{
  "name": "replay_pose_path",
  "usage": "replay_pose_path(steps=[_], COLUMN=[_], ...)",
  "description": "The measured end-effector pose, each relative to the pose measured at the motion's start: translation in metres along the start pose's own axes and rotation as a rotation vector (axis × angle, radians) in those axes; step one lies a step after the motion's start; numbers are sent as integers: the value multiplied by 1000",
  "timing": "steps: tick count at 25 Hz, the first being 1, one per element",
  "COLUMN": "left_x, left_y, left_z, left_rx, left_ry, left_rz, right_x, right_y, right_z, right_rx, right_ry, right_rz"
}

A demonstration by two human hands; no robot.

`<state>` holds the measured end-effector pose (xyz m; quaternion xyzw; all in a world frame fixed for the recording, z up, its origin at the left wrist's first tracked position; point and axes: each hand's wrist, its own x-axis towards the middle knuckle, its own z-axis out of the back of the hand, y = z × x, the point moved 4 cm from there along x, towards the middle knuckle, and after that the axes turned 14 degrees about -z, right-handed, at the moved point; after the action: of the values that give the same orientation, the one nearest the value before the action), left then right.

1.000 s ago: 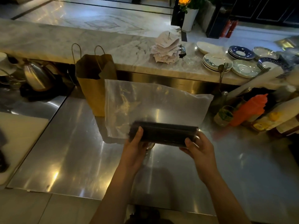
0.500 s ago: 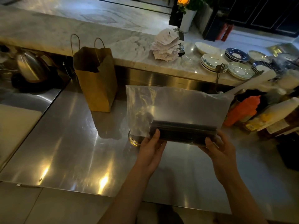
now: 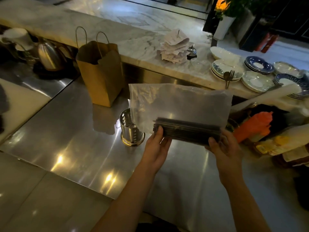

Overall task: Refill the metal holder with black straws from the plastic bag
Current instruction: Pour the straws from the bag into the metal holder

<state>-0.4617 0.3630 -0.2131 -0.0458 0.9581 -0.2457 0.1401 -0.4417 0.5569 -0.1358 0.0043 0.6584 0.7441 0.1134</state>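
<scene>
No readable text anywhere. Print on the spiked receipts [image 3: 173,47] and the sauce bottle labels [image 3: 275,145] is too blurred.

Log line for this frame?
left hand: grips plastic bag | right hand: same | black straws: bundled in bag | metal holder: upright on counter

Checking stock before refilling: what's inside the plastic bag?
A bundle of black straws lies along the bottom of the plastic bag, gripped at both ends by the left hand and right hand. The hands hide its underside.
</scene>
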Motion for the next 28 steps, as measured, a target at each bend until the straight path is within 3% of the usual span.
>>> replay_pose_path(steps=[12,28], left_x=[14,17], left_y=[-3,-18], left_z=[-9,3], left_rx=[-83,-150], left_ry=[-71,-94], left_rz=[16,40], right_x=[17,11], right_y=[38,47], right_z=[-13,-34], right_rx=[-304,-319], right_ry=[-34,-1], right_rz=[132,167])
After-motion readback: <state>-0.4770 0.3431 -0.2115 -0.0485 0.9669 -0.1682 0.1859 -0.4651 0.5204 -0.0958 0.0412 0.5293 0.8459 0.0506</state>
